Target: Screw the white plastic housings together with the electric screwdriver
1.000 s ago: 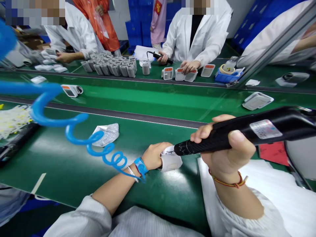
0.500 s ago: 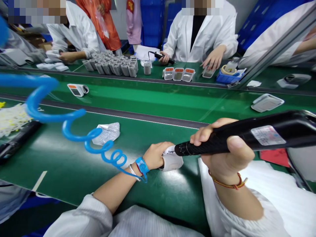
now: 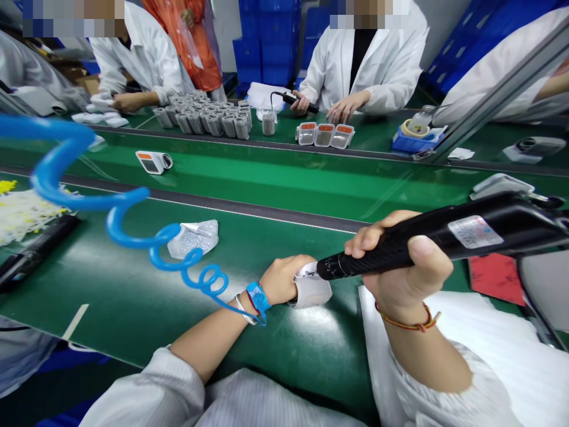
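My right hand (image 3: 400,273) grips a black electric screwdriver (image 3: 444,237), tilted so that its nose points down and left. The nose reaches a small grey-white plastic housing (image 3: 313,292) on the green table; its bit is hidden from me. Wrapped around the housing's left side, my left hand (image 3: 280,279) keeps it on the tabletop. A blue wrist strap (image 3: 258,298) with a coiled blue cord (image 3: 171,240) is on my left wrist. Left of that hand lies a clear bag of small screws (image 3: 195,238).
A green conveyor (image 3: 267,184) runs beyond my table, carrying a white device (image 3: 153,162) and another pale housing (image 3: 502,185). Across it, co-workers sit by rows of grey units (image 3: 208,115). White foam sheets (image 3: 466,338) and a red sheet (image 3: 495,277) lie at right.
The screwdriver's rear end has swung slightly, while its nose stays at the housing. Conveyor items shifted a little right in view. A co-worker's hand has left a clear-cased part, no longer seen there.
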The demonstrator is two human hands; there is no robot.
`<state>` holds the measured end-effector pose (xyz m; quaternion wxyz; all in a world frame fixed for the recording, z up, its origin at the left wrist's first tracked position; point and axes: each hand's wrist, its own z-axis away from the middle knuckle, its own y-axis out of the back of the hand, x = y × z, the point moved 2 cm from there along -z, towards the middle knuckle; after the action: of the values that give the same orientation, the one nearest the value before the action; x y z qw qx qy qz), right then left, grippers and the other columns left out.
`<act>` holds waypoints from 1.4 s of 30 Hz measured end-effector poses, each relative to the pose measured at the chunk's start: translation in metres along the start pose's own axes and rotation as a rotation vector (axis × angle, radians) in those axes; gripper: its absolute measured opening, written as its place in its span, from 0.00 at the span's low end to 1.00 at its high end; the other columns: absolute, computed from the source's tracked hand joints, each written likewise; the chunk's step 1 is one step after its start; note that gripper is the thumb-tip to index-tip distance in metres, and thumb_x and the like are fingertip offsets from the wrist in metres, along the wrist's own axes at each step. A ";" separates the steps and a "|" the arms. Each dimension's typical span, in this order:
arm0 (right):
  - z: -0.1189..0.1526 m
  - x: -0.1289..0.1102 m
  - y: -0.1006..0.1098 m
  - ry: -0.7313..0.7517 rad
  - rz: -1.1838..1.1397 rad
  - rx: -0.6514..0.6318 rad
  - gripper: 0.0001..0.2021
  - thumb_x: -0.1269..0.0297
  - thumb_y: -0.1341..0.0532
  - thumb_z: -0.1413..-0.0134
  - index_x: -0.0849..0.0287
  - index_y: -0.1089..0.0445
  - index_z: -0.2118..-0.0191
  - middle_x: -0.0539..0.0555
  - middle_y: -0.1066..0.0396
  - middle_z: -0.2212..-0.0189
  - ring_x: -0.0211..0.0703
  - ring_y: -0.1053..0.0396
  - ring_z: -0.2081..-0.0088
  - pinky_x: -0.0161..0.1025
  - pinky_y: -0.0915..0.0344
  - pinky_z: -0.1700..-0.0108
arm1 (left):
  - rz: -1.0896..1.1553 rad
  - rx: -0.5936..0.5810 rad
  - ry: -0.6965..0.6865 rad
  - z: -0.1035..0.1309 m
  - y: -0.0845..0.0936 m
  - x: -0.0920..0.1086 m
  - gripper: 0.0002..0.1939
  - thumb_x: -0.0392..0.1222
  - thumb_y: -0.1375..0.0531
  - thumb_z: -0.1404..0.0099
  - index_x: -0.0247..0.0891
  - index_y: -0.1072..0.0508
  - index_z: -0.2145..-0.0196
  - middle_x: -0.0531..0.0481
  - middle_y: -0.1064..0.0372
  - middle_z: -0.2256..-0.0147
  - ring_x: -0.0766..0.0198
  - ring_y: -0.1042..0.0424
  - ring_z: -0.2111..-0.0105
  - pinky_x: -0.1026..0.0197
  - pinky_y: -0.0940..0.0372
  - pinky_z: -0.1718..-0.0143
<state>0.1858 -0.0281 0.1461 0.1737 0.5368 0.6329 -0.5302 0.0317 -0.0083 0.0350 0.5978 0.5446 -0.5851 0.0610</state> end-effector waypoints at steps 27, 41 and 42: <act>-0.034 0.119 0.103 -0.547 -0.330 0.684 0.12 0.55 0.46 0.51 0.59 0.44 0.72 0.46 0.43 0.80 0.35 0.39 0.79 0.37 0.34 0.73 | 0.759 0.452 0.506 -0.072 0.056 -0.110 0.20 0.37 0.45 0.38 0.31 0.40 0.48 0.42 0.29 0.63 0.69 0.27 0.70 0.66 0.32 0.67; -0.039 0.122 0.111 -0.565 -0.346 0.641 0.12 0.55 0.46 0.50 0.59 0.43 0.72 0.47 0.42 0.80 0.35 0.38 0.77 0.38 0.33 0.71 | 0.202 0.536 0.266 -0.048 0.069 -0.090 0.10 0.37 0.42 0.42 0.35 0.28 0.61 0.44 0.30 0.62 0.62 0.30 0.63 0.56 0.35 0.57; -0.040 0.122 0.111 -0.570 -0.349 0.640 0.12 0.55 0.46 0.50 0.59 0.43 0.72 0.47 0.42 0.80 0.35 0.38 0.77 0.38 0.33 0.71 | 0.043 0.522 0.228 -0.036 0.079 -0.083 0.08 0.37 0.43 0.41 0.36 0.28 0.63 0.45 0.31 0.63 0.62 0.31 0.63 0.56 0.36 0.56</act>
<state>0.2516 0.0505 0.0111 0.0742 0.2816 0.4454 -0.8467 -0.0268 0.0959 0.0272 0.4979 0.6570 -0.4902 0.2831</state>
